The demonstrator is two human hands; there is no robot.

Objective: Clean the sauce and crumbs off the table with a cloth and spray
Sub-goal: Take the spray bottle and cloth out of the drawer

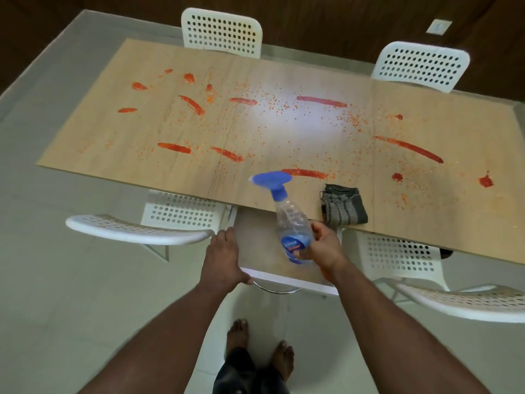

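Because the spray bottle (289,220) is gripped low on its body by the right hand (321,245), its long axis tilts up and leftward, blue nozzle (270,180) over the table's near edge (170,183) beside a sauce streak (305,173). The folded cloth (343,206) lies just right of the bottle, nearer that hand. The left hand (224,257) rests with loosely bent fingers on a stool's corner (284,277).

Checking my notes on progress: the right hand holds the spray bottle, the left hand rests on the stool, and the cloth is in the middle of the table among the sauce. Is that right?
Not quite. The head view shows the cloth folded at the table's near edge, not its middle. The rest stands: the right hand holds the spray bottle, and the left hand rests on the stool.
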